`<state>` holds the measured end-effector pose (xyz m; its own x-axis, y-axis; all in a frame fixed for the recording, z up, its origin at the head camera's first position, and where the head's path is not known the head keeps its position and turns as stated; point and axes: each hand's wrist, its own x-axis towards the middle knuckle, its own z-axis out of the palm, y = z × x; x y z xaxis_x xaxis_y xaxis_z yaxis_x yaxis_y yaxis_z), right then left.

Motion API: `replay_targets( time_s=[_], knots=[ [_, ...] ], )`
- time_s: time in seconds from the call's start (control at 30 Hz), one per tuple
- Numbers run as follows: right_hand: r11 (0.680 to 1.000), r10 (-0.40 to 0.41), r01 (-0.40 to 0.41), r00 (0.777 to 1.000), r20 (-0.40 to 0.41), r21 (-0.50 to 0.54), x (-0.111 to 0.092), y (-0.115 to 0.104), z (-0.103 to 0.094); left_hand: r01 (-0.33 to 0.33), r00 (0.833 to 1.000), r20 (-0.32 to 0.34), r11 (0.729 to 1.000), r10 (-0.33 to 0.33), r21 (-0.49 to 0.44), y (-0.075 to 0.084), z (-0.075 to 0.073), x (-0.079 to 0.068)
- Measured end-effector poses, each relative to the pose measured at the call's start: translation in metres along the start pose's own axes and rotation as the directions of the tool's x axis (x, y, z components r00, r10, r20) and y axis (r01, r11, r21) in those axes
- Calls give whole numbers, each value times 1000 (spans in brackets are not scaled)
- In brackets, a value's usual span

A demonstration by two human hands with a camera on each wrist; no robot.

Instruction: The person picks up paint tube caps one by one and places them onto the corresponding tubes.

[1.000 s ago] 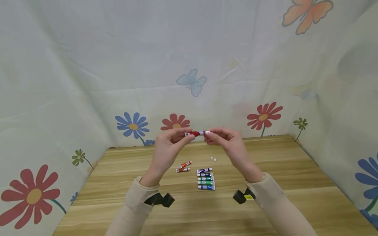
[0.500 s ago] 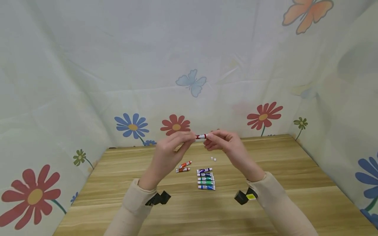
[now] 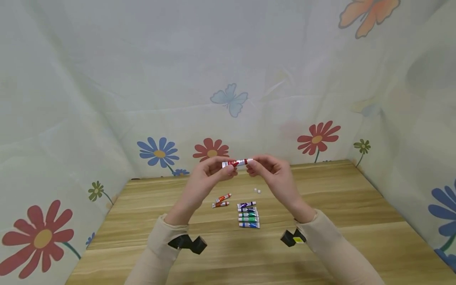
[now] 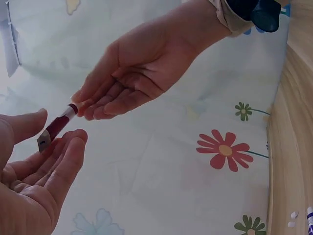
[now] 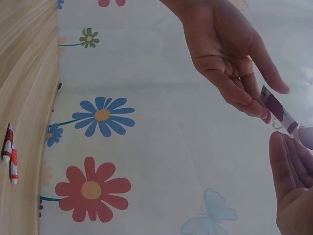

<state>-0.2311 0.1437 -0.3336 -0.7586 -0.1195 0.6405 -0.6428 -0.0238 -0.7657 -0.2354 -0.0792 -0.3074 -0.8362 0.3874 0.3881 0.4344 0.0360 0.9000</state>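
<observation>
A small red and white paint tube (image 3: 236, 162) is held level above the far part of the table, its white cap end to the right. My right hand (image 3: 279, 182) pinches that cap end between thumb and fingertips. Around the tube's flat end is my left hand (image 3: 206, 178). In the left wrist view, a gap separates the left thumb (image 4: 30, 125) from the tube, and the fingers lie loosely extended beside or under it. Whether those fingers touch the tube I cannot tell. The right wrist view also has the left thumb (image 5: 271, 73) lifted off.
On the wooden table (image 3: 171, 245), a row of several paint tubes (image 3: 248, 214) in blue, green and purple lies below the hands. Two orange-red tubes (image 3: 221, 201) lie left of it. Small white caps (image 3: 257, 190) sit farther back. Flowered cloth (image 3: 178, 99) walls the table.
Half a second ago the left fingers and thumb covered the tube's flat end. They have since loosened, and more of the tube shows. The right hand keeps its pinch on the cap end.
</observation>
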Motion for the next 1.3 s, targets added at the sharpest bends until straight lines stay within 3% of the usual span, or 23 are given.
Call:
replay_targets(
  time_s=[0.17,0.3,0.4,0.53,0.57,0.63,0.7,0.77,0.9,0.97,1.1,1.2,1.3],
  knots=[
    [997,-39,39,999,9,-61,0,0,1,-35,999,-27,999,36,32,1,1,-1],
    [998,-4,7,999,47,-66,1,0,-2,-136,988,-44,973,146,187,1,4,-4],
    [998,35,-30,995,91,-63,2,0,-6,-266,955,-29,893,297,362,1,7,-5],
    [996,90,-87,981,170,-26,2,3,-11,-415,884,38,745,466,522,-2,10,-6],
    [995,99,-98,978,185,-14,2,3,-12,-436,871,52,723,488,536,-2,11,-7],
    [994,109,-112,972,209,5,2,5,-13,-456,861,67,705,505,543,-3,12,-7],
    [993,113,-118,970,217,9,1,5,-14,-441,872,54,733,487,518,-5,12,-8],
    [993,119,-120,969,218,-8,1,5,-14,-395,901,25,794,434,462,-6,12,-9],
    [989,139,-126,973,183,-82,0,4,-15,-219,971,-42,945,235,244,-8,8,-8],
    [984,130,-108,979,159,-143,-2,3,-16,-119,990,-60,985,127,125,-7,5,-7],
    [962,-4,46,988,151,-269,-4,1,-18,0,998,-67,1000,-1,-12,-6,-1,-6],
    [925,-157,207,972,177,-319,-2,1,-18,24,998,-62,1000,-25,-14,-5,-3,-5],
    [896,-243,296,950,194,-331,0,2,-17,30,998,-52,1000,-30,0,-5,-2,-6]
  ],
)
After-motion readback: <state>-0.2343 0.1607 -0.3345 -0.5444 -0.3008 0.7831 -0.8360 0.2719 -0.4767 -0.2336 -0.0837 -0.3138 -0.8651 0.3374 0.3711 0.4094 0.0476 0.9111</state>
